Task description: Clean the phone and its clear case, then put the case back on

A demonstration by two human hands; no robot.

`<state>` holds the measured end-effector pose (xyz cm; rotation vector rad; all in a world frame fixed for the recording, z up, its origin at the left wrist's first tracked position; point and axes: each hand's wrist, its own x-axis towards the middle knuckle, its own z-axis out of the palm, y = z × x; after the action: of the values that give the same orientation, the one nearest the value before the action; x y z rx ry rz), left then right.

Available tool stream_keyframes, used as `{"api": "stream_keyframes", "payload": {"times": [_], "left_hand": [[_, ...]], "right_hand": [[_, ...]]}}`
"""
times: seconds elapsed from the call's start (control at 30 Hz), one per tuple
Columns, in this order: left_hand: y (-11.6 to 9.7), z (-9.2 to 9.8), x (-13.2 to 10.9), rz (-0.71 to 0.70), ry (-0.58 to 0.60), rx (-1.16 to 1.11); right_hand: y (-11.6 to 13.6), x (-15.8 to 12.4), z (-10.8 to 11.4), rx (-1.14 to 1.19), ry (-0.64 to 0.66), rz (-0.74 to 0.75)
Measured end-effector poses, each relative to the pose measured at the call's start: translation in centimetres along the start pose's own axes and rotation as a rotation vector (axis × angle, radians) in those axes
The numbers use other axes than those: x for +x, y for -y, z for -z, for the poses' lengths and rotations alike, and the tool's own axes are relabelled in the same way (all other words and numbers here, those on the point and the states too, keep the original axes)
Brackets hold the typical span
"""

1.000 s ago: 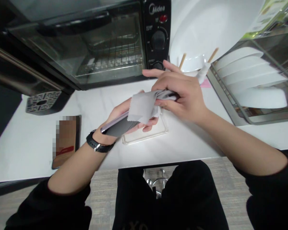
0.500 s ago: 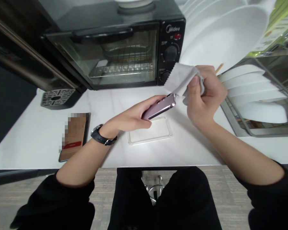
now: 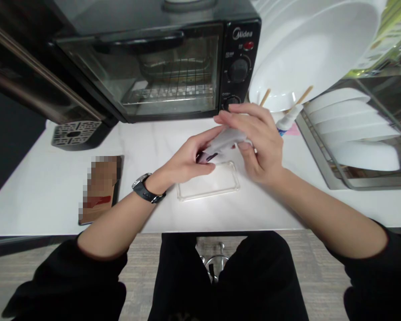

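Note:
My left hand [image 3: 187, 161], with a black watch on the wrist, is closed round a purple phone [image 3: 205, 157] above the counter. A grey cloth [image 3: 227, 138] covers much of the phone. My right hand [image 3: 262, 142] grips the cloth over the phone's far right end, fingers bent across the top and thumb below. Under the phone, a clear phone case [image 3: 209, 182] lies flat on the white counter. To the left of my left forearm lies a second phone [image 3: 102, 189], screen up and partly blurred out.
A black toaster oven [image 3: 239, 58] stands behind my hands. Behind my right hand are a small white bottle [image 3: 289, 119], wooden sticks and large white plates [image 3: 316, 58]. A metal rack [image 3: 327, 171] with bowls is at the right, a black appliance [image 3: 76, 133] at the left.
My right hand has moved left and brought the cloth onto the phone, which it now wraps. The white bottle behind has come into view.

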<state>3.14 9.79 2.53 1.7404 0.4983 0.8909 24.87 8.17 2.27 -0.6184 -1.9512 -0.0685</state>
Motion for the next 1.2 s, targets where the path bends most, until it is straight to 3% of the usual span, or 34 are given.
{"api": "stream_keyframes", "payload": {"times": [0.23, 0.37, 0.53, 0.67, 0.83, 1.07, 1.2], "left_hand": [[-1.1, -0.1, 0.4, -0.010, -0.007, -0.040], [-0.6, -0.2, 0.4, 0.100, -0.059, 0.007], [0.3, -0.5, 0.0, 0.013, -0.036, 0.099], [0.5, -0.8, 0.0, -0.002, -0.004, 0.030], [-0.1, -0.7, -0.1, 0.095, -0.020, 0.010], [-0.7, -0.7, -0.3, 0.160, 0.018, -0.046], [-0.7, -0.8, -0.1, 0.203, -0.037, -0.019]], "right_hand": [[-0.6, 0.3, 0.1, -0.013, -0.010, -0.101], [0.0, 0.3, 0.2, 0.023, 0.021, -0.040], [1.0, -0.1, 0.0, 0.057, 0.064, 0.089], [0.9, -0.3, -0.2, 0.043, 0.091, 0.003], [0.6, -0.2, -0.1, 0.058, 0.106, -0.150], [-0.5, 0.0, 0.2, 0.070, 0.066, -0.153], [-0.5, 0.0, 0.0, 0.061, 0.088, -0.107]]}}
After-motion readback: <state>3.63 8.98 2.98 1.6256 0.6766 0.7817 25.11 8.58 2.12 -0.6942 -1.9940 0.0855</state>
